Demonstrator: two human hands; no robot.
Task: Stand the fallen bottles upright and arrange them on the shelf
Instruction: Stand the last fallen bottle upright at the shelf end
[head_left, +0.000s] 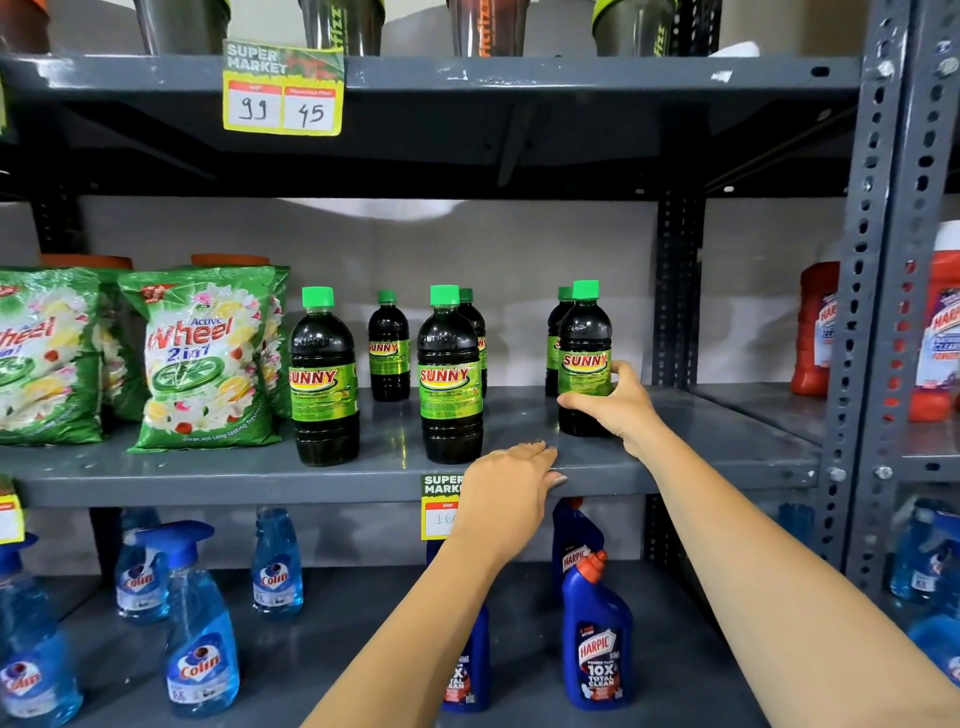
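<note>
R hand wraps the lower half of a dark, green-capped plastic Sunny bottle, thumb on the label's right edge, fingers closed round the front-left. The bottle is upright on the grey metal middle shelf, at the right end of the front row. L hand lies flat on the shelf's front lip, fingers straight and together, holding nothing; it covers part of a yellow price tag.

Five more identical bottles all stand: two in front, three behind, one just behind the held one. No fallen bottle in view, so looks like late stage, prob final spacing.

To do it well: keep the base flat and slide, don't lift. Grip is low, so little tip risk. Line the held bottle up w/ the front two, label facing out, gap matched to theirs. Avoid nudging the rear bottle. Let go only once it sits steady. Green Wheel detergent pouches at left are well apart, no issue.
</note>
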